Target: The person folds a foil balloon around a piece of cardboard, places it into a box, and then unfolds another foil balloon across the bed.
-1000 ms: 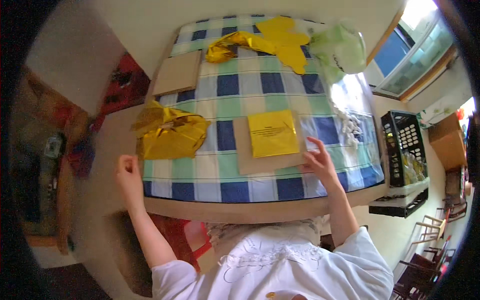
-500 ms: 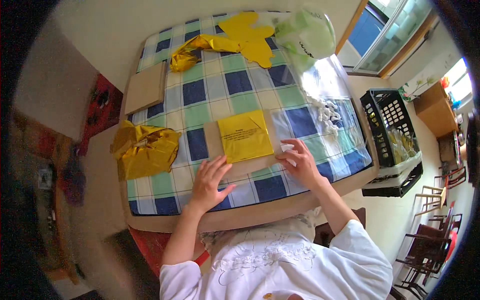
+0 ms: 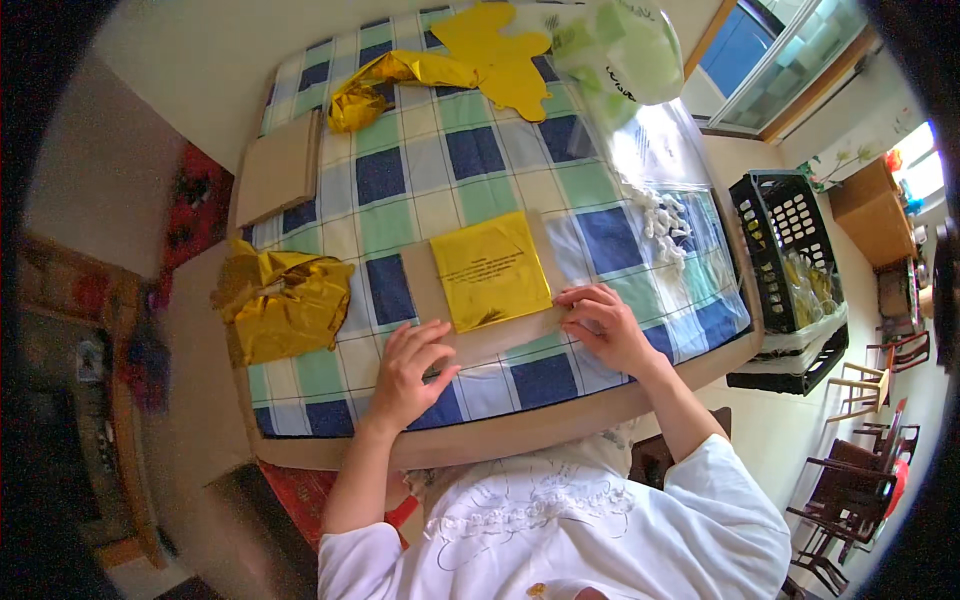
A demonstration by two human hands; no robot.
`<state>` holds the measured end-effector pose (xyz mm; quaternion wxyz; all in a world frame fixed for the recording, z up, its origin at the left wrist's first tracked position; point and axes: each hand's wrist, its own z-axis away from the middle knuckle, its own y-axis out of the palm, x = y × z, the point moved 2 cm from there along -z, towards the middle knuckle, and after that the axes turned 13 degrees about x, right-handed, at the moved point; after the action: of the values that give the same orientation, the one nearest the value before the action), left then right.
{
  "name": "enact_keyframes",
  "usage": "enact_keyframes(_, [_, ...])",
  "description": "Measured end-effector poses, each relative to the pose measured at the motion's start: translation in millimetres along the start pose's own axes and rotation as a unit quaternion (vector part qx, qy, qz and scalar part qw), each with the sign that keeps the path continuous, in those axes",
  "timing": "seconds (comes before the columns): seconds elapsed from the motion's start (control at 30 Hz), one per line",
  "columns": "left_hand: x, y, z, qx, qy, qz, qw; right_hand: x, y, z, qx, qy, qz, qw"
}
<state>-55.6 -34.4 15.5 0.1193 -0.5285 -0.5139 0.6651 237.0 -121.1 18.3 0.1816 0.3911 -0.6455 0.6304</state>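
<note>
Working from the head view, I locate the flat yellow packet (image 3: 495, 285) on top of a tan cardboard sheet (image 3: 422, 285), which lies on the checked cloth (image 3: 382, 175) covering the desk (image 3: 330, 453). Crumpled gold foil (image 3: 292, 305) lies to the left, apart from the sheet.

My left hand (image 3: 405, 380) is at the sheet's near-left corner: grip loosely open, fingers bent and slightly apart, thumb clear, nothing held. My right hand (image 3: 610, 328) is at the near-right corner with fingers curled; the detail is too coarse there, so I cannot tell whether that grip pinches the edge or merely touches it.

I judge the step in hand to be steadying the sheet under the packet. Apply light, even pressure at both corners. Check that packet and sheet edges run parallel. Move the sheet, not the packet: the glossy wrapper will probably slide if dragged.
</note>
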Motion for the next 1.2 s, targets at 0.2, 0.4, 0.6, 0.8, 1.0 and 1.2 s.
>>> enact_keyframes(0.2, [-12.2, 3.8, 6.8, -0.006, 0.024, -0.058, 0.998, 10.3, -6.4, 0.0, 0.019, 0.001, 0.034, 0.999])
enact_keyframes(0.4, [-55.4, 25.4, 4.4, -0.010, 0.031, -0.089, 0.995, 32.3, 7.4, -17.3, 0.001, -0.013, 0.123, 0.992])
enact_keyframes(0.6, [-68.4, 58.2, 8.0, 0.028, 0.015, -0.053, 0.998, 37.0, 31.5, -33.2, 0.061, 0.009, 0.179, 0.982])
enact_keyframes(0.8, [-75.3, 53.6, 7.8, 0.025, 0.000, -0.083, 0.996, 35.5, 24.1, -24.7, 0.010, -0.002, 0.149, 0.989])
enact_keyframes(1.0, [-79.0, 64.6, 5.8, 0.007, 0.036, -0.086, 0.996, 36.7, 15.1, -4.9, 0.038, 0.059, 0.192, 0.979])
enact_keyframes(1.2, [-89.4, 79.0, -5.2, 0.010, 0.037, -0.087, 0.995, 41.7, 18.8, -19.0, 0.016, 0.043, 0.203, 0.978])
